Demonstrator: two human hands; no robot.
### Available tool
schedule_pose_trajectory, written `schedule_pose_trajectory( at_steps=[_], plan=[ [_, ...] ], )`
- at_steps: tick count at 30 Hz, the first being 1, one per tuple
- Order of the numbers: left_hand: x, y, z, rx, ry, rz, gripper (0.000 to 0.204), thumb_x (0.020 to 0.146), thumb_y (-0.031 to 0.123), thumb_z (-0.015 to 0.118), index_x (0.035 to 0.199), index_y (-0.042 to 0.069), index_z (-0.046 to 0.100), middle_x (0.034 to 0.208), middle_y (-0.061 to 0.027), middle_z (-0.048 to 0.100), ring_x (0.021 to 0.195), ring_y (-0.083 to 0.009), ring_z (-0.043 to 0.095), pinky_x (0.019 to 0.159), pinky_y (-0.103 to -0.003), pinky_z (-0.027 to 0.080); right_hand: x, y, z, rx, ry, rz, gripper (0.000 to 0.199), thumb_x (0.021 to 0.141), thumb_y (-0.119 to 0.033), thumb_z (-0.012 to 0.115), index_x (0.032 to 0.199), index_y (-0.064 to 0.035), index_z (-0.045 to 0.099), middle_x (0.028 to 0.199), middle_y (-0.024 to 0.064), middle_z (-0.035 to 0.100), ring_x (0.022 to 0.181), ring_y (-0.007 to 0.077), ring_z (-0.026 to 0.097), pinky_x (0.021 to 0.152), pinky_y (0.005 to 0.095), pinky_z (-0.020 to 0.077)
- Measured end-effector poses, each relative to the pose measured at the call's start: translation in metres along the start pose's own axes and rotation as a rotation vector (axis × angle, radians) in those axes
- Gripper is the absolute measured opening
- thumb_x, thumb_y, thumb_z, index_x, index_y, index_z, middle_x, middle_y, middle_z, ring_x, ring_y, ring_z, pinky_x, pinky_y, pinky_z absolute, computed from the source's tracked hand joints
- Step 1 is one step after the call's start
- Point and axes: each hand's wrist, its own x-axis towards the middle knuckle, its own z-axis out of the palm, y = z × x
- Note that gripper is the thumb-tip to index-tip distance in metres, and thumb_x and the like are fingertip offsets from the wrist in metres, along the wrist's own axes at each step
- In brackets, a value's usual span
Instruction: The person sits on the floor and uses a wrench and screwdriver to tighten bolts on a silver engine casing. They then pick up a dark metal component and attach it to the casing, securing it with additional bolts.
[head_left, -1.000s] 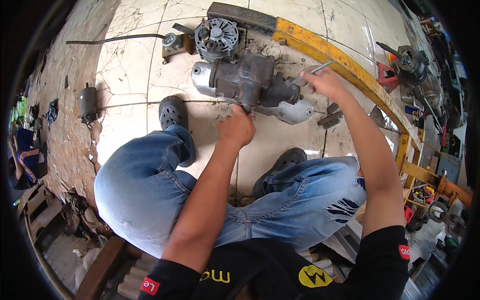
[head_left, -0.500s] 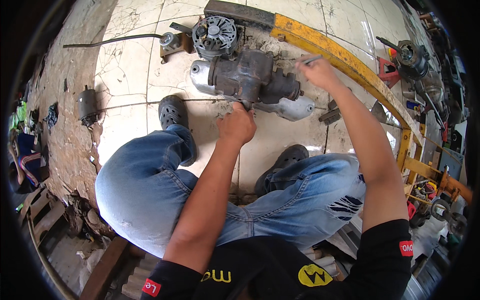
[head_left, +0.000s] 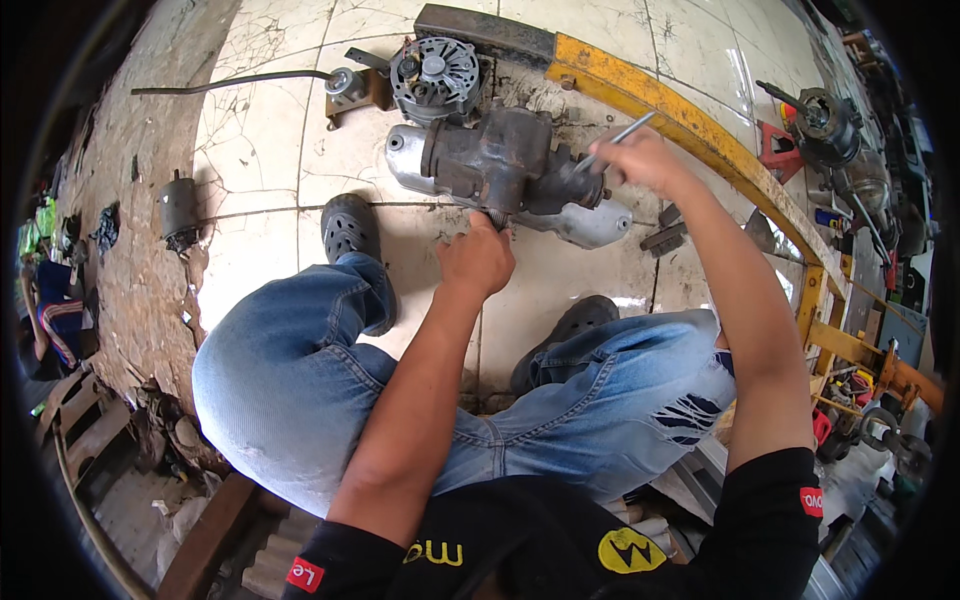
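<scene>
A dark, grimy cast-metal gear housing (head_left: 510, 140) lies on its side in front of me, partly over a silvery metal part (head_left: 585, 225). My left hand (head_left: 476, 258) is closed at the housing's near side, its fingers around the short ribbed shaft (head_left: 497, 217) that sticks out toward me. In my closed right hand (head_left: 640, 160) is a thin grey metal rod (head_left: 630, 129), slanted, with its lower end at the right end of the housing. The rod's lower end is blurred, so contact is hard to tell.
An alternator (head_left: 437, 78) and a bracket with a long thin rod (head_left: 240, 82) lie beyond the housing. A yellow steel beam (head_left: 680, 115) curves along the right. Small dark blocks (head_left: 665, 238) rest by my right forearm. A cylindrical motor (head_left: 178, 212) stands far left.
My right hand has moved down and left with the metal rod, bringing it to the housing's right end. My left hand stays at the shaft. The whole view has shifted slightly.
</scene>
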Motion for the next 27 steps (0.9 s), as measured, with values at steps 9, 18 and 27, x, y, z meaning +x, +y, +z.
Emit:
schedule_pose_trajectory(
  at_steps=[9, 18, 27],
  plan=[
    [0.002, 0.003, -0.003, -0.023, 0.001, 0.013, 0.041, 0.096, 0.037, 0.044, 0.113, 0.001, 0.042, 0.108, -0.0240, 0.065, 0.108, -0.0385, 0.059, 0.097, -0.056, 0.033, 0.022, 0.004, -0.011, -0.144, 0.247, -0.145, 0.024, 0.089, -0.026, 0.061, 0.099, -0.0054, 0.069, 0.081, 0.0079, 0.070, 0.062, 0.0145, 0.064, 0.063, 0.0328, 0.0503],
    [0.002, 0.005, -0.002, -0.032, 0.016, 0.012, 0.040, 0.096, 0.037, 0.045, 0.113, 0.001, 0.043, 0.106, -0.0245, 0.065, 0.108, -0.0390, 0.060, 0.098, -0.055, 0.033, 0.028, 0.014, -0.007, -0.147, 0.306, -0.190, 0.025, 0.090, -0.025, 0.062, 0.099, -0.0019, 0.068, 0.081, 0.0094, 0.069, 0.060, 0.0141, 0.063, 0.062, 0.0304, 0.0495],
    [0.003, 0.002, 0.000, -0.035, 0.011, 0.028, 0.042, 0.096, 0.038, 0.041, 0.114, 0.000, 0.040, 0.107, -0.0295, 0.064, 0.107, -0.0435, 0.060, 0.097, -0.057, 0.034, 0.029, 0.009, -0.006, -0.347, 0.464, -0.311, 0.027, 0.089, -0.026, 0.062, 0.096, -0.0021, 0.069, 0.080, 0.0101, 0.070, 0.058, 0.0149, 0.063, 0.057, 0.0300, 0.0499]
  ],
)
